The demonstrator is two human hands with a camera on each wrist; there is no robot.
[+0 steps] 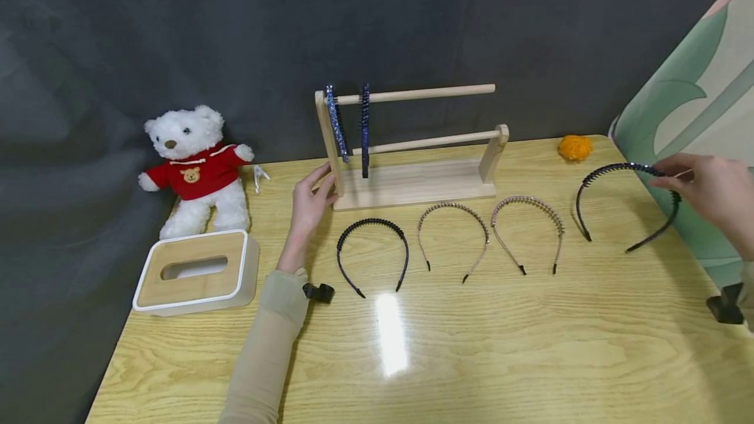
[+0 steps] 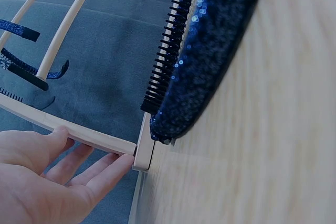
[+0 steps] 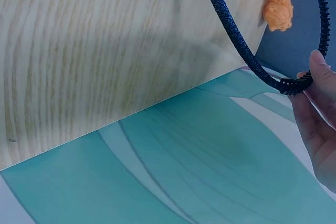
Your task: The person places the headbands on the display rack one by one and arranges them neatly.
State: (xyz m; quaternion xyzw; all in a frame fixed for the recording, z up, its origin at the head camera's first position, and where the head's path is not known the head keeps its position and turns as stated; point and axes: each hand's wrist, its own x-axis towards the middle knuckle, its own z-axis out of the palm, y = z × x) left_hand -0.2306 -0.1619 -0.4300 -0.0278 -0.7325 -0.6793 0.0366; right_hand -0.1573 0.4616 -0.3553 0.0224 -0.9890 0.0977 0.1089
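My left hand [image 1: 311,198] is at the left upright of a wooden headband rack [image 1: 412,183]; in the left wrist view its thumb [image 2: 60,132] and fingers lie on either side of that post. Two glittery blue headbands hang over the upper bar, one headband [image 1: 336,124] close to the upright and another headband [image 1: 365,131] beside it. At the table's right edge my right hand [image 1: 709,188] pinches a dark toothed headband [image 1: 612,169] near its top, ends pointing down. A similar dark headband [image 1: 372,221] and two pinkish ones, a left headband [image 1: 453,205] and a right headband [image 1: 527,199], lie before the rack.
A white teddy bear [image 1: 197,172] in a red top sits at the back left, with a tissue box [image 1: 197,273] in front of it. Beside the bear is a small white clip [image 1: 260,178]. An orange fuzzy ball [image 1: 574,147] lies at the back right.
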